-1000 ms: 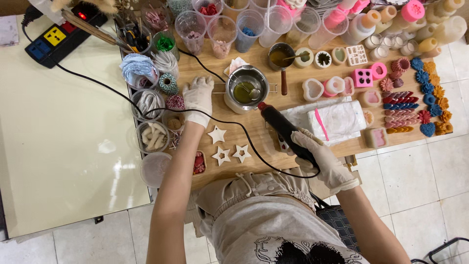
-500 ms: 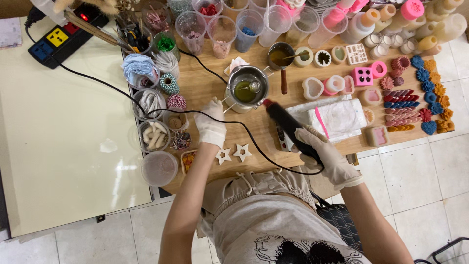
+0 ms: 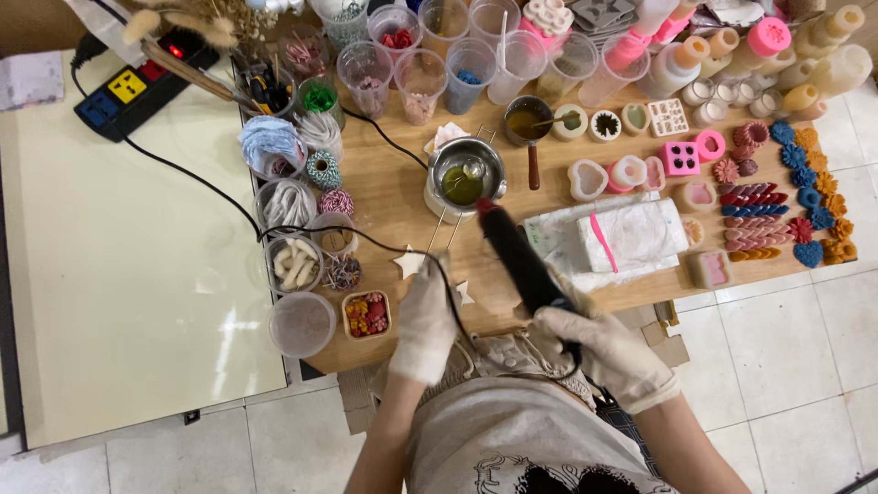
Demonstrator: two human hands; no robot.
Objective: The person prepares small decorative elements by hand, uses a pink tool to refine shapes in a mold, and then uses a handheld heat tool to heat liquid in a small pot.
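Right hand grips black heat gun; left hand covers star pieces

A wooden table stands in the middle, and the person sits at its near edge. The left hand lies on the near part of the table, over small star shapes. To the right of it, the right hand holds a long tool, which points away toward a metal pot. Right of the tool lies a folded cloth. Behind the pot, plastic cups stand in rows. Small bowls stand along the left edge. A power strip lies far left, on a lower surface.
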